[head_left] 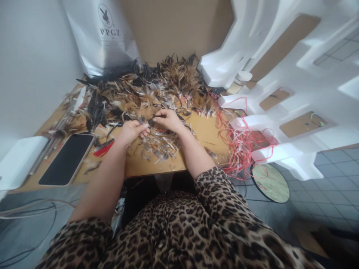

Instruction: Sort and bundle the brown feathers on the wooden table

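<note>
Brown and black feathers point(140, 95) lie in a wide heap across the back of the wooden table. In front of the heap, my left hand point(133, 131) pinches the base of a small brownish feather point(144, 115), its thumb pressed on the fingers. Close beside it on the right, my right hand point(167, 121) has its thumb and forefinger together at the same feather's edge. Whether the right fingers grip that feather or a separate strand is too small to make out. Loose feather scraps point(161, 147) are scattered on the table below both hands.
A phone point(67, 160) and a white box point(21, 160) lie at the left. Tangled red strings point(242, 149) hang over the right edge near white foam packing point(269, 153). A small jar point(239, 82) stands behind. A silver bag point(103, 48) leans at the back.
</note>
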Tool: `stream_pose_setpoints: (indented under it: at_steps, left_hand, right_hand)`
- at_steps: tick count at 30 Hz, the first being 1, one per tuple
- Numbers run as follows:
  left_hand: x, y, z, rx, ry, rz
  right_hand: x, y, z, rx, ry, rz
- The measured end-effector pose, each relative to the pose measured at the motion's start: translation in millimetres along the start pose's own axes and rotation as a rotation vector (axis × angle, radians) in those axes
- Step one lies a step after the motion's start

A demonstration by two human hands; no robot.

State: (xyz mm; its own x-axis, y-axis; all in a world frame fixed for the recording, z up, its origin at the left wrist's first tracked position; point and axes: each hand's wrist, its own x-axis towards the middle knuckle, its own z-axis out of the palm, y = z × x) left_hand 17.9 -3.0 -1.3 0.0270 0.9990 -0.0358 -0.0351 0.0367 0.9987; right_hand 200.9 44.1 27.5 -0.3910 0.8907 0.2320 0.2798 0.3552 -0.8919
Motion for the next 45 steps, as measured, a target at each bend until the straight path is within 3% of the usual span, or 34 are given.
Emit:
stream_pose_setpoints:
  at_steps: [3, 8, 12, 15, 20, 27, 36, 45]
  left_hand:
    - [2, 3, -1.9, -0.150, 0.115, 0.003]
    - [2, 5, -4.1, -0.269, 0.180, -0.001]
    - [4, 2, -5.0, -0.296, 0.166, -0.039]
    - [4, 3, -5.5, -0.317, 0.157, -0.063]
    - [3, 5, -5.5, -0.380, 0.126, -0.107]
    - [1, 8, -3.2, -0.431, 0.011, -0.130]
    - [-1, 6, -4.2, -0.437, -0.050, -0.104]
    - [2, -1, -4.0, -0.415, -0.090, -0.069]
  right_hand:
    - [-2, 0, -7, -0.071, -0.006, 0.028]
    - [-14, -8, -10, -0.313, -0.392, 0.069]
    - [-18, -10, -1, -0.489, -0.399, 0.029]
    - [-14, -7, 1, -0.321, -0.268, -0.010]
    - [-8, -6, -4, 0.254, -0.048, 0.086]
    - [-6, -5, 0, 0.772, -0.069, 0.297]
    - [-7, 0, 16, 0.737, -0.253, 0.293]
    - [-6, 3, 27, 0.803, -0.223, 0.418]
